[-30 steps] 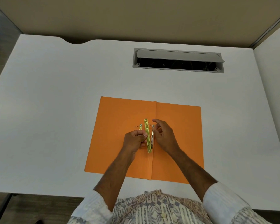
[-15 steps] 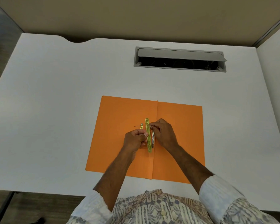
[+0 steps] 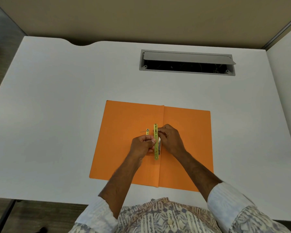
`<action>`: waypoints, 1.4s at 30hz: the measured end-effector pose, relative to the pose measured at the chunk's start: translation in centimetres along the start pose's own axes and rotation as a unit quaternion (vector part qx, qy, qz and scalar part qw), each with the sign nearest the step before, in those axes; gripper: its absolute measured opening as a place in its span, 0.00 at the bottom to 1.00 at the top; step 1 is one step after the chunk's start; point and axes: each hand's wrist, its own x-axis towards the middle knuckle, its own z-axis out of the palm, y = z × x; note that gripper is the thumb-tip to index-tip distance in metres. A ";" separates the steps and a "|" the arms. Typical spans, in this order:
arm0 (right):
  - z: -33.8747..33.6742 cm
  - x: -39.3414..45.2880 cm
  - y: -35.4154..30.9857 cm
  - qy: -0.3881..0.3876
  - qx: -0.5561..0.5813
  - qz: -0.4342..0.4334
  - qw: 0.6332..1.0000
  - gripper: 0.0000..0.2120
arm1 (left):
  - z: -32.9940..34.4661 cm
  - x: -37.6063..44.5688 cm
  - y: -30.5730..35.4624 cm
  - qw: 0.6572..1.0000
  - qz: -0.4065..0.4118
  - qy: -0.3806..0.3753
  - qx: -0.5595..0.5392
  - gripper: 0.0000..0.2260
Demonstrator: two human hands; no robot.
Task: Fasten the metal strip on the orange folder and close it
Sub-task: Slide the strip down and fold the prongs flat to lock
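Observation:
The orange folder [image 3: 124,118] lies open and flat on the white desk [image 3: 60,105], its spine crease running away from me. A gold metal strip [image 3: 155,142] stands lengthwise just left of the crease. My left hand [image 3: 142,145] pinches the strip from its left side at mid-length. My right hand [image 3: 170,140] grips it from the right, fingertips at the strip's upper holes, with a silvery prong showing under the fingers. A small metal prong end [image 3: 147,131] pokes up left of the strip's top.
A grey cable tray [image 3: 186,62] with its lid raised is sunk into the desk at the back right. A beige partition rises behind the desk. A second white surface [image 3: 286,91] adjoins on the right.
My right hand has closed in from a loose, open pose onto the top of the strip. The left hand and the folder have hardly shifted.

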 end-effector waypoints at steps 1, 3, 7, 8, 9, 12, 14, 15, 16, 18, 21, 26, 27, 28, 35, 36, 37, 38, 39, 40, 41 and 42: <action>0.0 -0.1 0.1 0.002 0.010 0.005 1.000 0.11 | 0.1 0.1 0.0 1.000 -0.001 0.001 0.003 0.04; 0.0 -0.2 0.4 0.003 0.020 0.014 1.000 0.11 | 0.2 0.3 -0.1 1.000 -0.007 0.002 0.011 0.03; -0.1 -0.4 0.9 0.020 0.031 0.025 0.999 0.11 | 0.4 0.8 -0.2 0.999 -0.022 0.005 0.026 0.01; -0.2 -0.5 1.0 0.028 0.028 0.027 0.999 0.12 | 0.6 0.9 -0.2 0.999 -0.024 0.005 0.028 0.02; -0.2 -0.6 1.1 0.034 0.021 0.031 0.999 0.13 | 0.7 0.9 -0.2 0.999 -0.027 0.007 0.030 0.02; -0.5 -1.4 1.7 0.026 0.000 0.034 0.999 0.19 | 0.9 1.1 0.0 0.998 -0.029 0.013 0.054 0.02; -0.7 -2.2 2.1 -0.005 -0.008 0.020 1.000 0.23 | 1.1 1.4 0.1 0.997 -0.029 0.016 0.071 0.04; -0.8 -2.7 2.3 -0.024 -0.011 0.007 1.000 0.24 | 1.1 1.5 0.1 0.996 -0.028 0.017 0.079 0.03; -0.8 -3.1 2.6 -0.041 -0.021 -0.006 0.999 0.25 | 1.2 1.6 0.1 0.996 -0.024 0.018 0.088 0.01; -0.8 -3.8 3.0 -0.061 -0.061 -0.019 0.996 0.24 | 1.4 1.8 0.2 0.994 -0.012 0.021 0.110 0.03; -0.7 -4.4 3.4 -0.065 -0.113 -0.022 0.991 0.24 | 1.6 2.0 0.0 0.990 0.002 0.032 0.135 0.04; -0.5 -5.1 3.2 -0.050 -0.168 -0.021 0.984 0.25 | 2.1 2.2 -0.1 0.981 0.030 0.052 0.183 0.03; -0.5 -5.2 3.1 -0.048 -0.183 -0.018 0.982 0.26 | 2.2 2.3 -0.1 0.980 0.032 0.055 0.191 0.04; -0.5 -5.3 2.9 -0.046 -0.197 -0.015 0.979 0.26 | 2.3 2.3 -0.2 0.978 0.038 0.056 0.197 0.04; -0.4 -5.5 2.0 -0.056 -0.274 0.002 0.960 0.30 | 2.6 3.0 -0.1 0.958 0.153 0.077 0.230 0.03; -0.4 -5.5 1.9 -0.058 -0.279 0.003 0.959 0.30 | 2.7 3.1 0.0 0.957 0.163 0.075 0.229 0.04; -0.4 -5.5 1.8 -0.061 -0.283 0.004 0.957 0.30 | 2.7 3.1 0.2 0.955 0.172 0.072 0.230 0.05; -0.5 -5.5 1.6 -0.061 -0.287 0.002 0.956 0.30 | 2.8 3.2 0.3 0.953 0.179 0.069 0.232 0.06; -0.5 -5.4 1.5 -0.060 -0.291 -0.002 0.955 0.29 | 2.8 3.2 0.4 0.952 0.187 0.065 0.234 0.07; -0.5 -5.4 1.4 -0.060 -0.296 -0.006 0.953 0.29 | 2.9 3.4 0.4 0.950 0.191 0.064 0.239 0.07; -0.6 -5.4 1.3 -0.059 -0.303 -0.009 0.951 0.28 | 2.9 3.6 0.4 0.948 0.196 0.062 0.244 0.07; -0.6 -5.3 1.2 -0.060 -0.311 -0.011 0.948 0.28 | 3.0 3.7 0.4 0.945 0.199 0.061 0.251 0.07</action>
